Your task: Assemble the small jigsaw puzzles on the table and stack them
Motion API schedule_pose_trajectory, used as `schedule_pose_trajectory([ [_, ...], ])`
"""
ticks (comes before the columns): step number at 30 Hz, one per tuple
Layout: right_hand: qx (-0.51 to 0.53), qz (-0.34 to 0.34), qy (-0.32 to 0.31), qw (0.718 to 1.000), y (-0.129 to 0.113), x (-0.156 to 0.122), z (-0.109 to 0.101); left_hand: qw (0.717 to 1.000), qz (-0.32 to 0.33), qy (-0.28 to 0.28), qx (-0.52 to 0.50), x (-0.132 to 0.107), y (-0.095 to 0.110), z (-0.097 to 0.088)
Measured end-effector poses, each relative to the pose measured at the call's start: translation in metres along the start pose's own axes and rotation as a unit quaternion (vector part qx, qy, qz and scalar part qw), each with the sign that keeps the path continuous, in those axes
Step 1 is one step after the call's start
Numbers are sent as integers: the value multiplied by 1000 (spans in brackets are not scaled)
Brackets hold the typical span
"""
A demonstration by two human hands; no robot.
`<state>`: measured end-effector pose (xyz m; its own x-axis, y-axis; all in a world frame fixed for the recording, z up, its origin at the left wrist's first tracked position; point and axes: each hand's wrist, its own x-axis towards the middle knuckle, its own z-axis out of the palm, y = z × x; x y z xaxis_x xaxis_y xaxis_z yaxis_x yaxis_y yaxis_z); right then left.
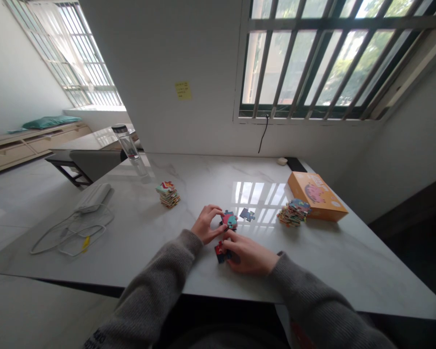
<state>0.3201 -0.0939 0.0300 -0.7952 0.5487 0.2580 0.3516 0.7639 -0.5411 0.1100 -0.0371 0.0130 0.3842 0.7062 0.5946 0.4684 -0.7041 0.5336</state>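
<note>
Nothing legible (yellow note [183,90] blurred).

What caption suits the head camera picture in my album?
Left hand and right hand on jigsaw puzzle pieces, with an orange box off to the right.

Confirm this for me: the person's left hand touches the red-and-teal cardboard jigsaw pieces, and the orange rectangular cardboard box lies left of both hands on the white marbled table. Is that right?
Not quite: the head view shows the orange rectangular cardboard box lying right of both hands on the white marbled table. The left hand does touch the red-and-teal cardboard jigsaw pieces.
</note>
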Motion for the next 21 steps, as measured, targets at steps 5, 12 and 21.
schedule_pose_trajectory([
  [5, -25, -4, -7, 1000, -1, 2, -2, 1000, 2, -15, -9, 3, -1, 3],
  [12, 16, 5, 130, 991, -1, 3, -9, 999, 14, 26, -16, 4, 5, -4],
  [21, 182, 170, 308, 918, 24, 7, -24, 996, 57, 45, -49, 0, 24, -5],
])
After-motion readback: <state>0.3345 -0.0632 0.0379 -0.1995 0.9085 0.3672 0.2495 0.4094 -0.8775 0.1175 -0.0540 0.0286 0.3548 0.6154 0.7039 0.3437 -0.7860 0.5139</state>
